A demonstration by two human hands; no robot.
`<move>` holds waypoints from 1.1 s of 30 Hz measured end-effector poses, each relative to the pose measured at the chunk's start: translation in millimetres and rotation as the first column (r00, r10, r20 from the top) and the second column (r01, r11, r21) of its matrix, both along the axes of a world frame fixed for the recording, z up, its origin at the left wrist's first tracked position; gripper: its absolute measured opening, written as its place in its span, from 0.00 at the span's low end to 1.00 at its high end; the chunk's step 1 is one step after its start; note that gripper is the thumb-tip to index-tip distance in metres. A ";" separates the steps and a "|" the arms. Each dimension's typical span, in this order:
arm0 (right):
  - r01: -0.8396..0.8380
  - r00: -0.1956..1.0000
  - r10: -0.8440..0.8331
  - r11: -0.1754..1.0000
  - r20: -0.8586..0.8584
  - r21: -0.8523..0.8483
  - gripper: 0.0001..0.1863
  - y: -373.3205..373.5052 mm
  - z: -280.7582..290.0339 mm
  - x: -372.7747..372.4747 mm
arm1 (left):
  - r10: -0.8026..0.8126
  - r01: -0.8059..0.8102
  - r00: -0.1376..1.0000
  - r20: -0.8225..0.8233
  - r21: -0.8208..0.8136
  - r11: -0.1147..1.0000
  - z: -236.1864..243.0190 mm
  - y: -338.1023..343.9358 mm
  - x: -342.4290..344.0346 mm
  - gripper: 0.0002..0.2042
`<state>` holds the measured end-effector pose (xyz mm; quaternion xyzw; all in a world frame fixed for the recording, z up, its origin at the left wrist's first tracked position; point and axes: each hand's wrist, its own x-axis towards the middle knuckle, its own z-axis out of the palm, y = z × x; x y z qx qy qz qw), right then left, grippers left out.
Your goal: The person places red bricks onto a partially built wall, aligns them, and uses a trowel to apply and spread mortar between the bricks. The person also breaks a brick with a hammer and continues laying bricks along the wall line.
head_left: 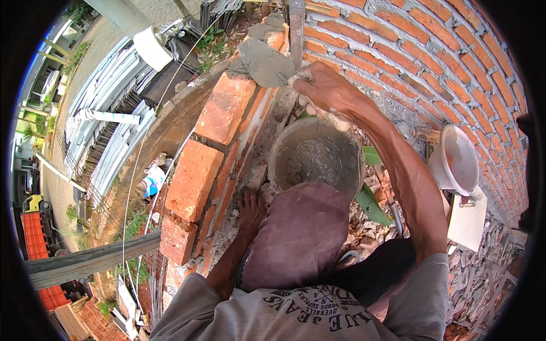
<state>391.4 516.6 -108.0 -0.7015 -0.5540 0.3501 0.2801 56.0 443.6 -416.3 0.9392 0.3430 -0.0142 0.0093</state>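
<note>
In the head view, the low wall (196, 177) has open room beyond its left edge; the bucket (357, 162) crowds its right. Over the wall's far end, the trowel (266, 63) points up-left, long axis crossing the wall. The right hand (321, 91) grips its handle end, fingers curled; the left hand (251, 211) is by the right edge, its hold unclear.

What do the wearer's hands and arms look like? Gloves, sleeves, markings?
No gloves on the left hand or right hand; pale residue on the right fingers. Forearms bare, no watch visible. Short, loose grey sleeves.
</note>
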 end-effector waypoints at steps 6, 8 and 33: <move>-0.381 0.916 0.400 0.891 0.031 -0.245 0.19 -18.3 10.4 -8.9 | 0.016 -0.015 1.000 -0.021 0.047 0.999 -12.6 -2.3 -4.5 0.25; -0.352 0.923 0.380 0.898 0.060 -0.264 0.19 -42.9 19.3 8.7 | 0.014 -0.006 0.999 -0.048 0.157 0.988 -30.4 5.2 -4.6 0.24; -0.176 0.984 0.129 0.812 -0.124 -0.557 0.14 -142.8 -98.2 40.3 | 0.018 -0.018 0.999 0.043 -0.005 1.000 -11.3 -0.5 -3.4 0.29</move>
